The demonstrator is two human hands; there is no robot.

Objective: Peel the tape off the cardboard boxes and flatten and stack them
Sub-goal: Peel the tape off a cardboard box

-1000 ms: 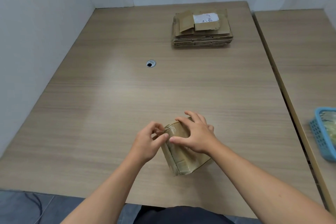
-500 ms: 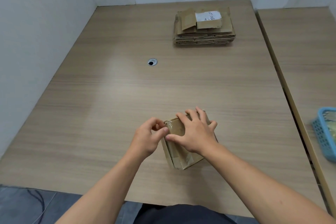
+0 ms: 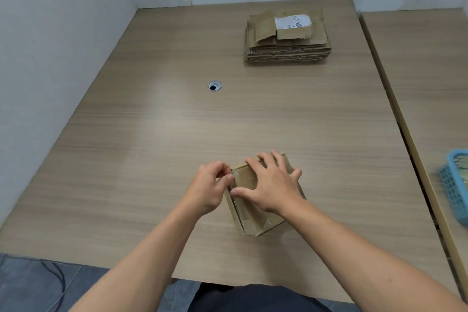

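The left hand [image 3: 210,186] pinched the tape [image 3: 235,174] edge while the right hand [image 3: 274,186] pressed the box [image 3: 253,220] with wide fingers [image 3: 253,165]; next, I think, a steady pull was needed.

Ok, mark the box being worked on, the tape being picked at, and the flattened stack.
cardboard box [image 3: 245,181]: head view, uncovered part of its top face.
tape [image 3: 236,174]: head view, shiny crinkled end at the box's corner.
flattened stack [image 3: 286,54]: head view, near edge of the layers.
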